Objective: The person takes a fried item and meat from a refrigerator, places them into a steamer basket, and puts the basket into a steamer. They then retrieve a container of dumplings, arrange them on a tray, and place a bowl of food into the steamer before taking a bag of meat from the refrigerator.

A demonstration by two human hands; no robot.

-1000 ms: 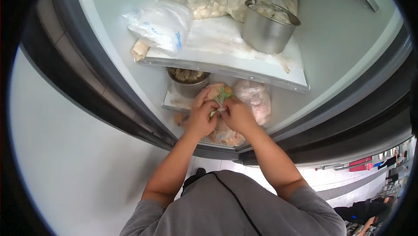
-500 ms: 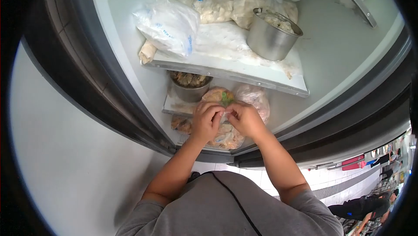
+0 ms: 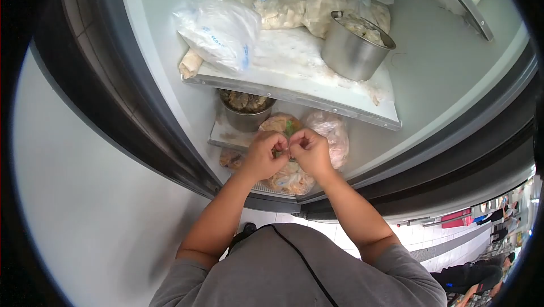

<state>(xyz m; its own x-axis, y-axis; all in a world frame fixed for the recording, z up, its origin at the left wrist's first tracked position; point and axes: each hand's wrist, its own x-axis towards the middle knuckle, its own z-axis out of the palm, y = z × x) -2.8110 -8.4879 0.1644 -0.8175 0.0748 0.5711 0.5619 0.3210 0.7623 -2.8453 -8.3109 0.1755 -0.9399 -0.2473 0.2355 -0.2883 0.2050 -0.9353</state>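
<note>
My left hand (image 3: pixel 265 155) and my right hand (image 3: pixel 311 153) meet fingertip to fingertip in front of the lower shelf. Both are closed in a pinch on thin clear plastic, seemingly part of a plastic bag (image 3: pixel 277 121) with orange and green contents behind them. My fingers hide most of the pinched plastic. Just below the hands lies another clear bag (image 3: pixel 292 181) of pale orange food. A bag of pinkish food (image 3: pixel 333 135) rests to the right of my right hand. Left of the hands stands a steel pot (image 3: pixel 247 116) with brownish food.
The upper shelf (image 3: pixel 289 63) carries a white plastic bag (image 3: pixel 218 32), several bags of pale food (image 3: pixel 280 7) and a steel pot (image 3: pixel 354 55). Its metal front edge (image 3: pixel 294 101) overhangs the lower shelf. Dark door seals curve along both sides. People (image 3: pixel 470 276) are at the far right.
My hands have come closer together, fingertips now nearly touching, and my left wrist has shifted slightly left. The whitish plastic seen between them is now mostly hidden. The shelves' contents look the same.
</note>
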